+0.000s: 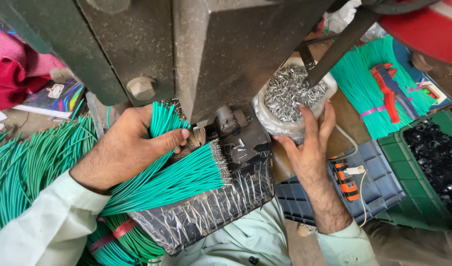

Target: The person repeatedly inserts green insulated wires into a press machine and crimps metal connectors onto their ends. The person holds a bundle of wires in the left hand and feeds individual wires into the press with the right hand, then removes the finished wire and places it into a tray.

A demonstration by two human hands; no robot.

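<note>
My left hand (125,148) grips a thick bundle of green wires (179,180) with bare metal ends, held fanned out against the base of a dark grey press machine (211,54). The wire tips lie near the machine's small black die block (240,143). My right hand (309,143) rests with spread fingers on the side of a clear plastic bag of small silver metal terminals (290,91), touching the bag and holding nothing else. A tape-wrapped black platform (206,216) sits under the wires.
More green wire bundles lie at the left (24,162), below (122,241) and at the upper right (363,83), where red-and-blue pliers (390,88) rest. A green crate of black parts (437,157), a grey-blue crate (378,182) with an orange tool (346,180), and red cloth (14,74) surround me.
</note>
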